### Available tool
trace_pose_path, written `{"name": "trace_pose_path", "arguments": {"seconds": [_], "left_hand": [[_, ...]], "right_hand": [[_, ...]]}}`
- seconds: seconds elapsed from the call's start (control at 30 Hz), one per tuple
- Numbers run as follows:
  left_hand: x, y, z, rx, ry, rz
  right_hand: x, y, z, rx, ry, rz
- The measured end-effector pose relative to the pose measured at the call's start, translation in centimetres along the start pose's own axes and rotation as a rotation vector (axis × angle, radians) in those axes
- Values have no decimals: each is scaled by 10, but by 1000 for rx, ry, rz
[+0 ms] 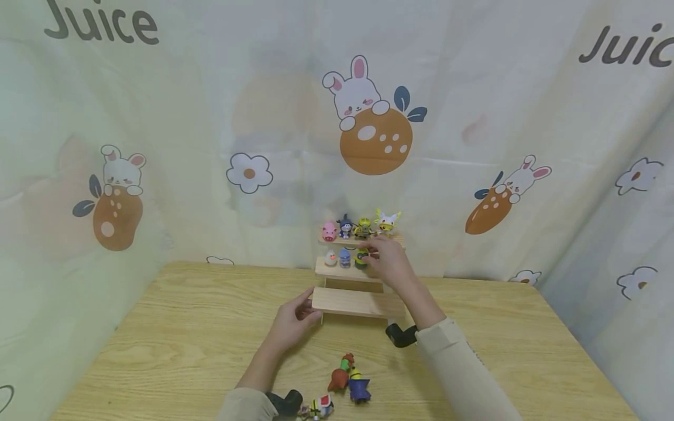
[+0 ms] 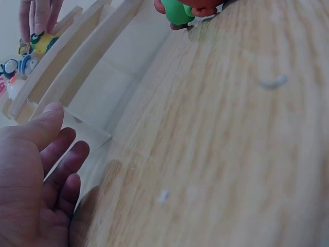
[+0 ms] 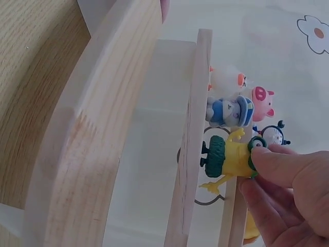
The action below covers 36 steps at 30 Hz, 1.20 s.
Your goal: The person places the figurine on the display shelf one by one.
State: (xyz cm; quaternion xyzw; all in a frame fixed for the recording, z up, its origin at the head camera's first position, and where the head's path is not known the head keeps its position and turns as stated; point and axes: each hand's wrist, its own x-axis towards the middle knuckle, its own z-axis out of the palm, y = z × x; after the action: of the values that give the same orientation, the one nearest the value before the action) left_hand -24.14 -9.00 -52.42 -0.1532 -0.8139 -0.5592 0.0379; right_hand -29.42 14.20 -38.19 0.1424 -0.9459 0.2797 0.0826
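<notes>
A small wooden tiered display stand [image 1: 358,302] stands on the table. My right hand [image 1: 391,261] pinches a yellow minion figure in a green skirt [image 3: 226,157] by its head, thumb on one side and fingers on the other. The minion's feet are at the middle shelf [image 3: 191,154], beside a blue-capped figure [image 3: 226,112] and a white duck-like figure [image 3: 226,80]. My left hand [image 1: 292,320] holds the left end of the lowest shelf, its thumb at the front edge; the index finger is mostly hidden in the left wrist view.
Along the top shelf stand a pink pig [image 1: 329,231], a dark-blue figure [image 1: 345,227], a yellow figure [image 1: 363,228] and a white-eared figure [image 1: 387,222]. A red-green figure [image 1: 341,374], a purple-yellow one [image 1: 359,387] and a red-white one [image 1: 321,406] lie nearer. A printed curtain [image 1: 295,117] hangs behind.
</notes>
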Motion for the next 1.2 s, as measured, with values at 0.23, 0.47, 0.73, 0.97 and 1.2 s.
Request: {"name": "trace_pose_path", "arguments": {"seconds": [0.23,0.47,0.73,0.97,1.2], "left_hand": [[0,1,0,10,1,-12],[0,2,0,4,4,-13],[-1,4,0,5,4,-29],[0,2,0,-4,6,-30],[1,0,1,-8,9,-33]], "right_hand": [[-2,-2,-2,11,8,-9],[-1,-3,-1,11,-1,-18],[0,-4,-1,40,-10,13],[-4,-3,-2,53,-17,26],[-22,3,-10,134,88,-13]]}}
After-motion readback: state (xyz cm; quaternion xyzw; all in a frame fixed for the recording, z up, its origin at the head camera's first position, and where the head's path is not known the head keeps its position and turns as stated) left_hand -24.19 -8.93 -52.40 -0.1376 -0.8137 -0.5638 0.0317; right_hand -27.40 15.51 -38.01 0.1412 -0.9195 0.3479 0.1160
